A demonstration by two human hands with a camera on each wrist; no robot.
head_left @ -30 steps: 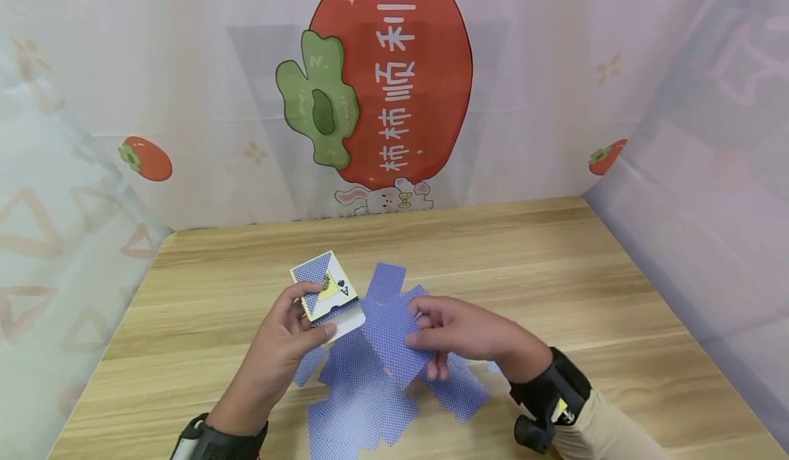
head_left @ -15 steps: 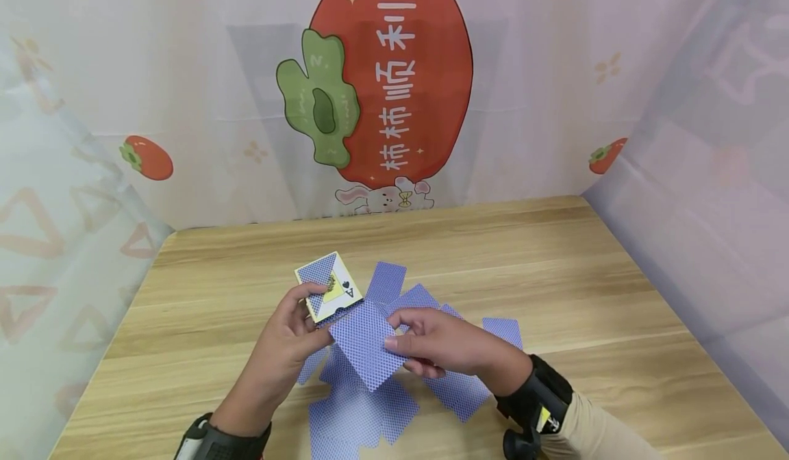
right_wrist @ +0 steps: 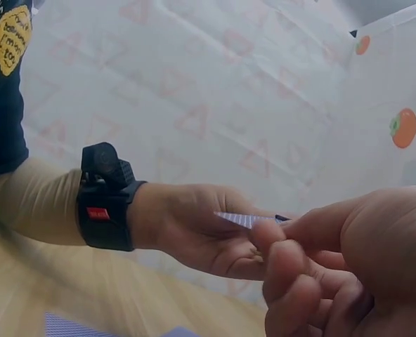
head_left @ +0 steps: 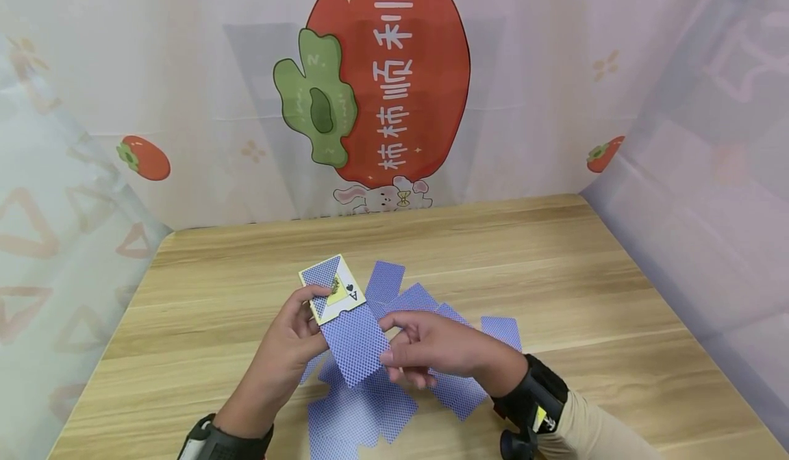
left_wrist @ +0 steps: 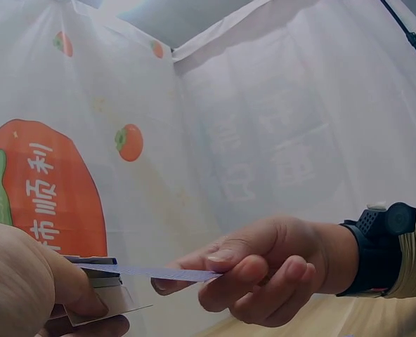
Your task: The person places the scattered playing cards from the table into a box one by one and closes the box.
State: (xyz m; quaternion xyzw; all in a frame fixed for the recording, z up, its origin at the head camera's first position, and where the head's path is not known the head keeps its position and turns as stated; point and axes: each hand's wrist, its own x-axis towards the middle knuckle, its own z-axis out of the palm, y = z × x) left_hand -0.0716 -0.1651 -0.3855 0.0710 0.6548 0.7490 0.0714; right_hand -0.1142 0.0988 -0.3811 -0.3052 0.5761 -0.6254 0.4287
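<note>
My left hand [head_left: 285, 342] grips a playing-card box [head_left: 319, 274], blue-checked and white with an ace of spades printed on it. The box tilts above the table with its mouth towards me. My right hand [head_left: 434, 347] pinches a blue-backed playing card [head_left: 354, 345] by its right edge, between thumb and index finger. The card's upper end meets the mouth of the box; how far inside it reaches is hidden. Seen edge-on in the left wrist view, the card [left_wrist: 162, 273] spans from the box to the right fingers. Below the hands, several loose cards [head_left: 345, 422] lie face down, overlapping.
More face-down cards [head_left: 502, 331] are spread to the right on the wooden table [head_left: 542, 261], and one card [head_left: 385, 280] lies behind the hands. A white curtain [head_left: 524, 104] printed with persimmons stands along the back, with fabric at both sides.
My right hand has moved left with the card, bringing its end to the mouth of the box. The left hand and box have shifted slightly right. The box's white flap is now covered.
</note>
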